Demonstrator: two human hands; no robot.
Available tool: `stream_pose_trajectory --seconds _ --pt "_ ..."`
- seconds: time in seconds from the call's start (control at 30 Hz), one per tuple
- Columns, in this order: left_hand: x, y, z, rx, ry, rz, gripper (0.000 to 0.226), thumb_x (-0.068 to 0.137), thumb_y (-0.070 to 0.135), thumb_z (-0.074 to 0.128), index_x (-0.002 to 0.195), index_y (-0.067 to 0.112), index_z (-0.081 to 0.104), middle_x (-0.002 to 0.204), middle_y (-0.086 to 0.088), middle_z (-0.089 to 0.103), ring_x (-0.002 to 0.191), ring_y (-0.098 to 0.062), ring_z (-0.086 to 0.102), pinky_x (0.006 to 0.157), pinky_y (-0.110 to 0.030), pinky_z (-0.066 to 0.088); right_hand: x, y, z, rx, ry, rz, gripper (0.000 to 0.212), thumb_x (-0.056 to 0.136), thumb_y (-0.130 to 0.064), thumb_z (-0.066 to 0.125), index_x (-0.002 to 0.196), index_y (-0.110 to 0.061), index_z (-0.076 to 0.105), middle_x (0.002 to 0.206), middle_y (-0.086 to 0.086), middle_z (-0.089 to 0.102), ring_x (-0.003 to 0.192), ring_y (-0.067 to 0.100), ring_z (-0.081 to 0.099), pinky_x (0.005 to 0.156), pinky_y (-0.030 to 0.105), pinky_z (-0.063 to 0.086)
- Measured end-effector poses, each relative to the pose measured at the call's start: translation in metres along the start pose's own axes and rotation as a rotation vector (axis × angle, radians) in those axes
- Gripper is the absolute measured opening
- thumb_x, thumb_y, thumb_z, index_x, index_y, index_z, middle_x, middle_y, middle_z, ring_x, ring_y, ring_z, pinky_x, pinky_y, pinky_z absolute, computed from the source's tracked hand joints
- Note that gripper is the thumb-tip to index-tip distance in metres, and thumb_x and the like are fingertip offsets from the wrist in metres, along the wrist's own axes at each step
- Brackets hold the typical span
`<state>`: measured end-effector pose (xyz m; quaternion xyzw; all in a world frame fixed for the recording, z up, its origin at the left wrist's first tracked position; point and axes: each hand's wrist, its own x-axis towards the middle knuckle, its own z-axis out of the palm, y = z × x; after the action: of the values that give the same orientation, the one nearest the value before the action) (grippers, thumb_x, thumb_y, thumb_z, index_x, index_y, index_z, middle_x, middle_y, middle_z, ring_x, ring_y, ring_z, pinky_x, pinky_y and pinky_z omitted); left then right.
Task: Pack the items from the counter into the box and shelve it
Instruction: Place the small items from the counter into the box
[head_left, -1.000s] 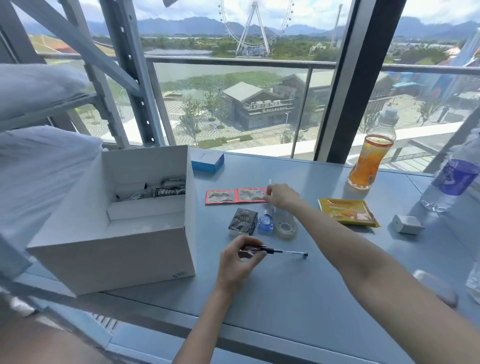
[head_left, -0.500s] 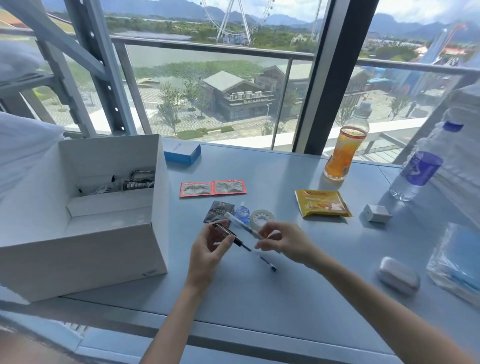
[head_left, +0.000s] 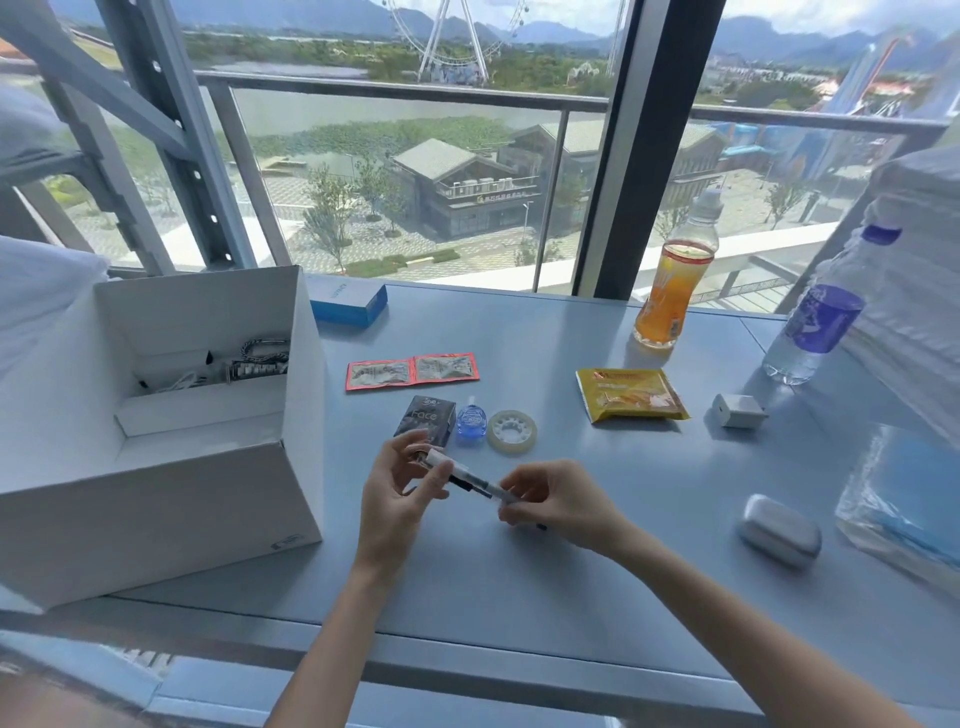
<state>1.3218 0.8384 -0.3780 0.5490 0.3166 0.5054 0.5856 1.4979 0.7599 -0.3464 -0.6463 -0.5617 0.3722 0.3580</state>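
Observation:
An open white box stands at the left of the grey counter, with a chain and small items inside. In front of me both hands hold pens just above the counter. My left hand grips the capped end of a pen; my right hand holds the other end, and a dark tip sticks out below it. Behind the hands lie a black "Face" packet, a small blue bottle and a roll of clear tape.
Further back lie red sachets, a blue carton and a yellow snack packet. At the right are an orange drink bottle, a water bottle, a white charger, a grey case and a bag of blue masks.
My right hand came back from the items behind with a second pen and joined my left hand. The pens now lie together between both hands. The view shifted left and down.

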Motion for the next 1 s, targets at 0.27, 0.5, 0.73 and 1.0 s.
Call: stream_pose_trajectory --seconds 0.27,0.5,0.73,1.0 --pt "-0.002 0.005 -0.001 0.065 -0.03 -0.026 0.01 0.073 0.023 0.07 0.083 0.021 0.072 0.072 -0.001 0.063 0.061 -0.012 0.058 0.057 -0.02 0.051 -0.006 -0.007 -0.012 -0.538 0.062 -0.045 0.022 0.081 -0.037 0.068 0.102 -0.028 0.072 0.085 0.0 0.072 0.073 0.016 0.058 0.07 0.03 0.044" --pt "-0.007 0.021 0.003 0.204 -0.091 0.008 0.021 0.084 0.0 0.062 0.093 0.018 0.066 0.079 -0.01 0.063 0.057 -0.01 0.058 0.058 -0.019 0.052 -0.005 -0.014 -0.013 -0.316 -0.034 -0.014 0.011 0.074 -0.022 0.076 0.083 -0.016 0.076 0.064 0.008 0.066 0.057 0.011 0.045 0.058 0.023 0.035" --pt "-0.009 0.08 0.0 0.557 -0.182 0.253 0.022 0.089 0.002 0.056 0.106 0.016 0.061 0.089 -0.002 0.064 0.069 -0.005 0.062 0.068 -0.021 0.055 0.005 -0.04 -0.016 -0.216 -0.152 0.01 0.01 0.077 -0.013 0.073 0.07 -0.019 0.074 0.062 -0.001 0.061 0.056 0.005 0.044 0.055 0.02 0.033" --pt "-0.014 0.177 -0.108 1.08 0.045 0.658 0.021 0.085 0.023 0.054 0.096 0.018 0.07 0.088 0.009 0.069 0.082 -0.01 0.064 0.071 -0.029 0.054 0.048 -0.138 -0.02 -0.217 -0.032 -0.153 0.005 0.076 -0.017 0.075 0.08 -0.015 0.076 0.076 0.016 0.072 0.061 0.011 0.054 0.059 0.02 0.041"
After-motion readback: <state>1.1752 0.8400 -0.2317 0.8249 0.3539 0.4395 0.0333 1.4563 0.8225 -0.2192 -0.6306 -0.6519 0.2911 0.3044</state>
